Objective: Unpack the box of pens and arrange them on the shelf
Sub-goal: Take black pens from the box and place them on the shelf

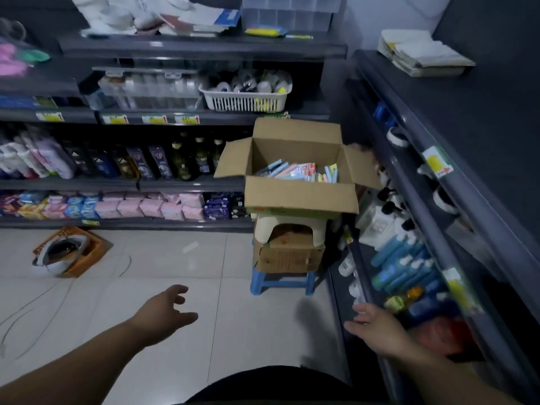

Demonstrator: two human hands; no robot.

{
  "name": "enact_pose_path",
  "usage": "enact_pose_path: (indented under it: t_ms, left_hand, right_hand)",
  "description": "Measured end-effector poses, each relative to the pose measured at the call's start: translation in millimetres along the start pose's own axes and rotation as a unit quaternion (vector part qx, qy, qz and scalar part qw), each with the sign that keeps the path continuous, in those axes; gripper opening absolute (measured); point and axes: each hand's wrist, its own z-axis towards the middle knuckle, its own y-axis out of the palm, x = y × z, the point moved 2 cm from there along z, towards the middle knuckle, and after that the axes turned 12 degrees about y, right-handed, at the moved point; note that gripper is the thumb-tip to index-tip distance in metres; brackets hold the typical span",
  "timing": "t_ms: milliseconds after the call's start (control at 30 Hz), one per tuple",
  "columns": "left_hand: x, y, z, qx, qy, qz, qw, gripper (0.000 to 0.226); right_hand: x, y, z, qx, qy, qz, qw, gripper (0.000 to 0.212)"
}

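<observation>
View from a head-worn camera, looking down a shop aisle. An open cardboard box (298, 171) sits at the far end of the floor, in the corner where two runs of dark shelving meet. It rests on a cream stool (290, 226), which stands on a second carton and a blue stool (a tall, loose stack). All four flaps are folded outward. Inside lie packs of pens (301, 171) in pastel blue, pink, orange and yellow, heaped against the right half of the box floor. Most packs lie flat with their long axis running left to right across the box and slightly fanned; a few at the right end stand more upright. Which end holds the pen tips is too blurred to tell.

Both hands are empty and well short of the box. The left hand (163, 312) reaches forward over the tiled floor, fingers loosely spread. The right hand (377, 328) hovers, fingers apart, near the edge of the lower right-hand shelf (344, 305), gripping nothing.

The step in hand looks like the approach to the box. It would go best by stepping close first, then lifting packs straight up along their length without nudging the stack
</observation>
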Motion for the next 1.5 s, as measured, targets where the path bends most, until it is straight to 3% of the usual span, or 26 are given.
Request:
enact_pose_path:
  t_ms: [233, 400, 667, 933, 1100, 1267, 1400, 1500]
  left_hand:
    - [138.0, -24.2, 122.2, 0.054, 0.074, -0.017, 0.996, 0.069]
    - [177.4, -41.5, 190.6, 0.047, 0.093, -0.025, 0.994, 0.069]
    - [204.3, -90.6, 323.7, 0.031, 0.173, 0.009, 0.984, 0.066]
    - [220.5, -78.3, 411.8, -0.038, 0.185, 0.049, 0.981, 0.071]
    - [214.7, -42.7, 445.6, -0.059, 0.144, 0.029, 0.987, 0.077]
    - [199.8, -18.0, 473.2, -0.054, 0.089, 0.000, 0.995, 0.081]
    - [190.5, -6.1, 487.2, -0.056, 0.067, 0.025, 0.996, 0.101]
    - [188.0, 0.8, 493.8, -0.093, 0.065, 0.060, 0.992, 0.122]
  right_hand:
    - [-132.0, -112.7, 76.9, 0.025, -0.085, 0.039, 0.995, 0.049]
    - [-197.9, -148.3, 116.1, 0.025, -0.102, 0.083, 0.991, 0.045]
    - [-268.9, -163.8, 174.0, 0.085, -0.074, 0.110, 0.988, 0.048]
    - [-306.5, -152.9, 224.6, 0.045, -0.054, 0.083, 0.994, 0.048]
    - [-315.9, -141.2, 264.1, 0.035, -0.046, 0.019, 0.998, 0.054]
    - [-316.8, -125.8, 296.1, -0.031, -0.025, 0.010, 0.999, 0.057]
    - [-316.8, -118.8, 306.8, -0.059, -0.013, 0.026, 0.998, 0.050]
    - [-318.2, -117.1, 310.4, -0.077, -0.008, 0.037, 0.996, 0.062]
